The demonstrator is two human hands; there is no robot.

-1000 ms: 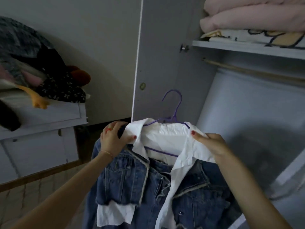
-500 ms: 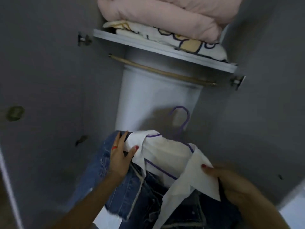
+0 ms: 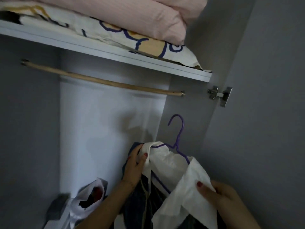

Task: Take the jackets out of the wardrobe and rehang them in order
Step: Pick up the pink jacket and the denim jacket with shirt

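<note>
A blue denim jacket [image 3: 140, 200] with a white collar [image 3: 171, 164] hangs on a purple hanger [image 3: 179, 133], held inside the open wardrobe, low and right of centre. My left hand [image 3: 134, 167] grips the jacket's left shoulder at the collar. My right hand [image 3: 219, 194] pinches the right white collar flap at the lower right. The hanger's hook points up, well below the wooden rail [image 3: 102, 80]. The rail is bare.
A white shelf [image 3: 105, 52] above the rail carries a patterned quilt [image 3: 145, 45] and a folded pink blanket [image 3: 132, 15]. A door hinge [image 3: 220, 95] sits at the right wall. A white plastic bag [image 3: 89, 197] with dark contents lies at the wardrobe bottom left.
My view swung from the room into the wardrobe and tilted up. Both hands carried the jacket on its hanger inside, towards the right side under the rail.
</note>
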